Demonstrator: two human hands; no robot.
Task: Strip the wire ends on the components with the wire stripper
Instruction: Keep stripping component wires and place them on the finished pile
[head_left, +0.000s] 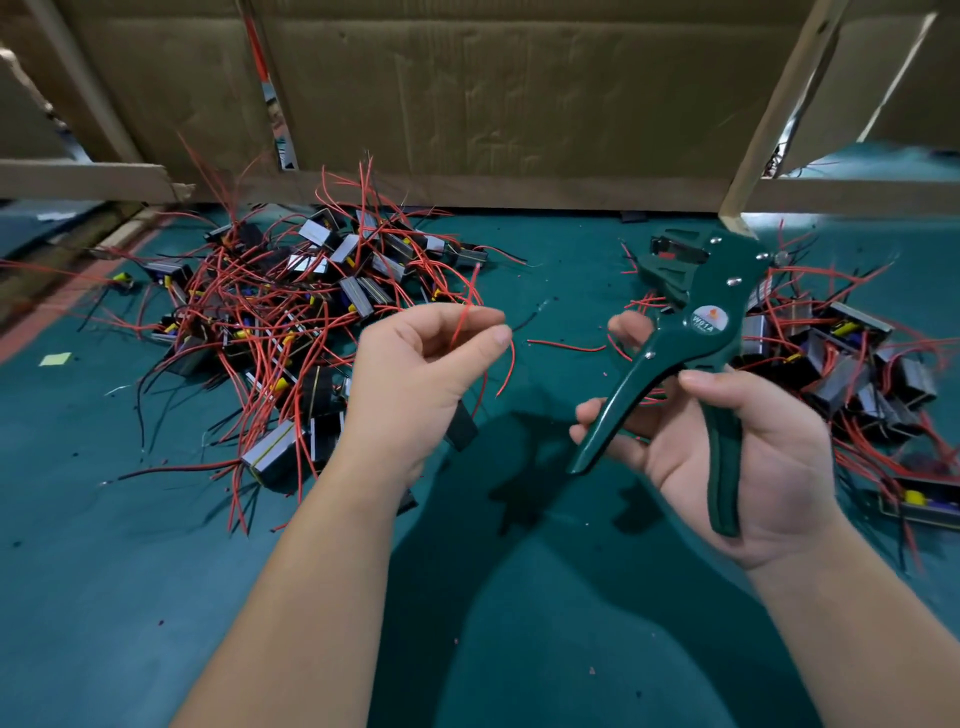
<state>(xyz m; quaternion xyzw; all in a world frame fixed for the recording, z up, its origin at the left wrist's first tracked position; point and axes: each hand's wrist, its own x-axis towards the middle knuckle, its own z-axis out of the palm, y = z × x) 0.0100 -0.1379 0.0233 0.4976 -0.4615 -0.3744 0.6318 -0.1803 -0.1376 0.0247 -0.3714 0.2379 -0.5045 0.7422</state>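
Though near stripper (691, 312), wire (524, 321) between fingers (496, 338)

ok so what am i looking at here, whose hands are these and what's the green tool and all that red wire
This is one picture from a camera worn on a person's head, looking down at their two bare hands; no robot here. The left hand pinches a red wire and a black wire. The right hand grips a green wire stripper, a plier-like tool for pulling insulation off wire ends. On the green surface lie two piles of small boxy components with red and black leads: a left pile and a right pile. Behind stands cardboard.
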